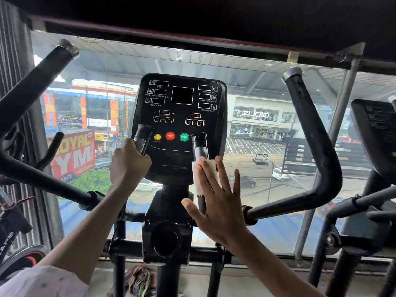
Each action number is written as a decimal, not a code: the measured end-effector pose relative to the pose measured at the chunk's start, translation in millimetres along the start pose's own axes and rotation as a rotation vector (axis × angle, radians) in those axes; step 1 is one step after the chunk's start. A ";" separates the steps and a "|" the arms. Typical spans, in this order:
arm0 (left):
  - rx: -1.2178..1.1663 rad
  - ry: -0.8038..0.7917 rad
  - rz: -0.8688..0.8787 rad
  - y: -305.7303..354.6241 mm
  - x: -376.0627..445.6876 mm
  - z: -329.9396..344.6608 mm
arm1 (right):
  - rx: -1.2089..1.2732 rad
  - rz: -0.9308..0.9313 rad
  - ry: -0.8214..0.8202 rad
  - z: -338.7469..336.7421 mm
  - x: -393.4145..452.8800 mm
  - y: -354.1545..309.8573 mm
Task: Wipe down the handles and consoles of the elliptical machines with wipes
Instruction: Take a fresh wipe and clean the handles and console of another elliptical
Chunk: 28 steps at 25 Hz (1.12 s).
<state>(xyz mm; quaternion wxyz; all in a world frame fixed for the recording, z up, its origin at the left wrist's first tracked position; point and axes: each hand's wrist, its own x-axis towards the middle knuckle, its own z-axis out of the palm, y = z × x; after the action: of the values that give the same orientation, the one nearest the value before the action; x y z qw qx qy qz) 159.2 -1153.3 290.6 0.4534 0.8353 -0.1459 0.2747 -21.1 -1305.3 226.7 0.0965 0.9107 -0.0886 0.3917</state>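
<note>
The elliptical's black console (181, 103) faces me at centre, with yellow, red and green buttons along its lower part. Two short fixed handles stand in front of it. My left hand (128, 163) is closed around the left short handle (142, 133). My right hand (218, 196), fingers spread, presses a white wipe (197, 176) flat against the right short handle (200, 144). The wipe wraps the handle's middle, partly hidden under my fingers. Long black swing handles rise on the left (36, 82) and right (310, 129).
A large glass window (257, 78) stands right behind the machine, with a street and shops beyond. A second elliptical's console (375, 129) is at the right edge. Other gym gear sits at lower left (15, 232), and a bundle of cloth (139, 279) lies on the floor.
</note>
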 end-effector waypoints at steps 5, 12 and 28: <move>0.019 0.001 0.032 -4.8 1.9 3.5 | 0.122 0.164 0.056 2.0 49.5 -16.8; 0.028 0.011 0.008 -2.9 2.3 4.1 | 0.578 0.426 -0.053 -2.9 25.6 -25.6; 0.022 -0.005 -0.008 -0.2 3.4 2.8 | 1.894 0.677 -0.515 -9.0 130.6 42.6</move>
<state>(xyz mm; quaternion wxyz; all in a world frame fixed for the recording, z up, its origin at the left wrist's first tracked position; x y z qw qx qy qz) 163.0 -1155.6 291.3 0.4450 0.8413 -0.1408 0.2726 51.0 -1355.4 332.7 -0.7957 0.5970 -0.0135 0.1011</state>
